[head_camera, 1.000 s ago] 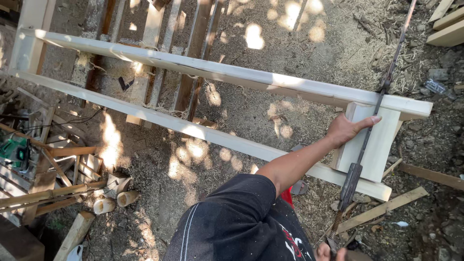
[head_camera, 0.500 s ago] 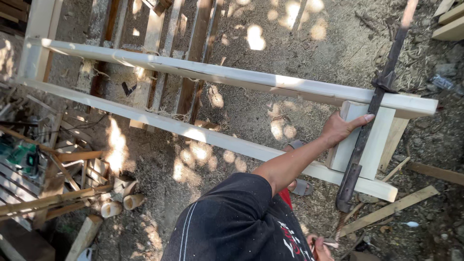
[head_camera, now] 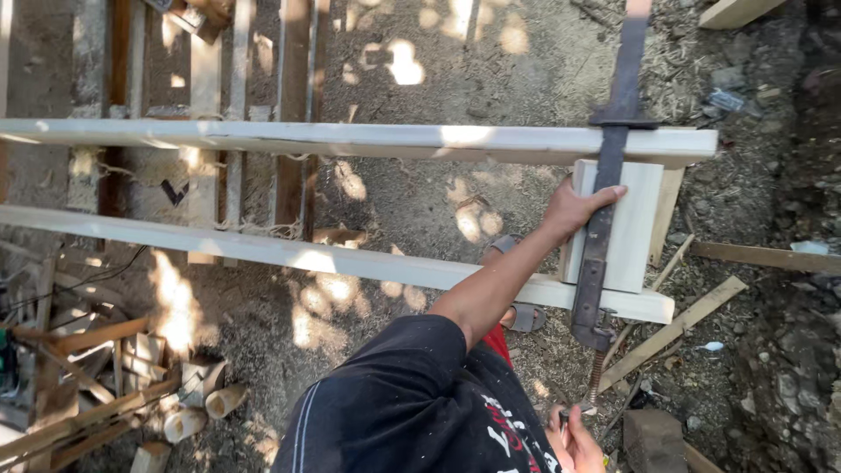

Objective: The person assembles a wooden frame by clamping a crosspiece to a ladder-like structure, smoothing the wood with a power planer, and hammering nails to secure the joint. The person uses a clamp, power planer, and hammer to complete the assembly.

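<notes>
No packages, labels, signs or screens.

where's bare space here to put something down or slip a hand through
Free: the dirt strip between the upper rail and lower rail, from the slats across to the short board. Crowded: around the bar clamp, where the left hand holds the board and the right hand is at the screw, and the scrap pile bottom left.
</notes>
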